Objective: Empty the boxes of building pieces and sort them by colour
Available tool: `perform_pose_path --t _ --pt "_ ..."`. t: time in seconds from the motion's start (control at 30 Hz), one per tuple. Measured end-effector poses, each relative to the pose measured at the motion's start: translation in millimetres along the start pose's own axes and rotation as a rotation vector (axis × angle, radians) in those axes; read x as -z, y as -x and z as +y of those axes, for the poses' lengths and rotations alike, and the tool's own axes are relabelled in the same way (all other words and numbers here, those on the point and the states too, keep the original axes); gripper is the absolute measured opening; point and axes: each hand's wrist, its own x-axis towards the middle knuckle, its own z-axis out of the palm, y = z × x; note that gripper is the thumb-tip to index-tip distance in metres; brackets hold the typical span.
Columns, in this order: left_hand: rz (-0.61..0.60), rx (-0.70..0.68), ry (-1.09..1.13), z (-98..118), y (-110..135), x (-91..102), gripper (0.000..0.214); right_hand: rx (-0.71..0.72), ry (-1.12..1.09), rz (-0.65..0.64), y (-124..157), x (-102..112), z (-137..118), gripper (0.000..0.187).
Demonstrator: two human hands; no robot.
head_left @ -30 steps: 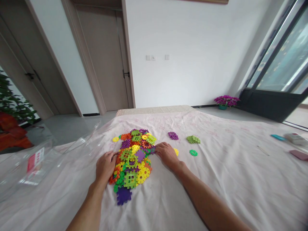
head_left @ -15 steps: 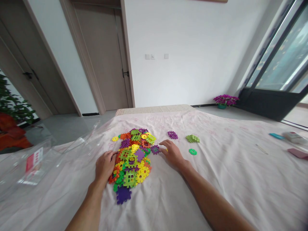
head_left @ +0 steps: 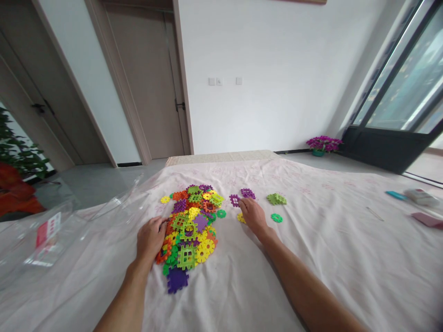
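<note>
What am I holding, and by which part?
Your right hand holds a purple square piece by its right edge; your left hand is against the pile, hold unclear.

Soft daylight comes from the window [head_left: 403,97] at right, leaving the white wall [head_left: 270,55] bright and the far-left door [head_left: 44,69] dimmer. Faint shadows mark the folds of the cloth [head_left: 363,258]; glare streaks the clear plastic [head_left: 43,258]. Wide-angle distortion slants upright lines near both edges, where small details look soft.
</note>
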Motion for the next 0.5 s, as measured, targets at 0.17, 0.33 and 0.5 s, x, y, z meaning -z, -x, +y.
perform_pose_path --t 0.17,0.33,0.5 --pt "-0.002 0.004 0.019 -1.2 0.1 -1.3 0.036 -0.336 -0.281 0.023 -14.6 3.8 36.0 0.039" --pt "-0.003 0.010 0.021 -2.3 -0.3 -2.4 0.036 -0.407 -0.287 0.116 -17.3 1.7 55.0 0.037" --pt "-0.012 0.018 0.024 -1.8 -0.4 -1.7 0.037 -0.068 -0.064 -0.017 -1.4 -3.2 19.3 0.028"
